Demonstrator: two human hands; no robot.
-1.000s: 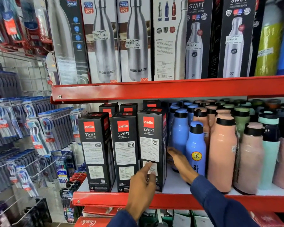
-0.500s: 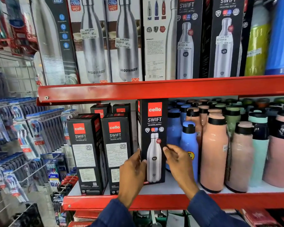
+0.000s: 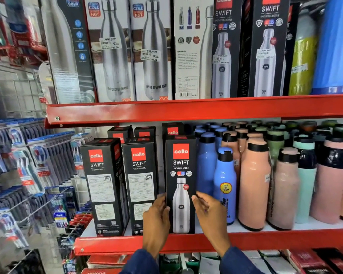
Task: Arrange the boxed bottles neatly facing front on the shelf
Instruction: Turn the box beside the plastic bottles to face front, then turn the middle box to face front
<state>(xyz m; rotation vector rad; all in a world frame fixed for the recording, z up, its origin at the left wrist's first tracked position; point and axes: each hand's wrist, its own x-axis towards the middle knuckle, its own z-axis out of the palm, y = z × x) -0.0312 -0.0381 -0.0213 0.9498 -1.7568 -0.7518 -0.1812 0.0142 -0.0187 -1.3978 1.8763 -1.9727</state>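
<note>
Gripping the black bottle box [image 3: 180,186] low on its two side edges, I have my left hand [image 3: 155,218] on its left edge and my right hand [image 3: 210,216] on its right edge. The box stands upright at the front lip of the red shelf [image 3: 265,241], with the printed bottle picture facing me.

To finish this step well, I judge the box should be squared so its face runs parallel with the shelf lip, then slid level with its neighbours before I let go. Pressure should stay even on both edges so the thin card does not twist.

Just left of my left hand stand two more black boxes [image 3: 104,186], [image 3: 142,184]; both show the text panel, not the picture side, so they likely need turning. Each box presumably holds one steel bottle; contents are not visible. Right of my right hand, loose blue bottles [image 3: 225,186] and peach bottles [image 3: 253,182] stand unboxed.
</note>
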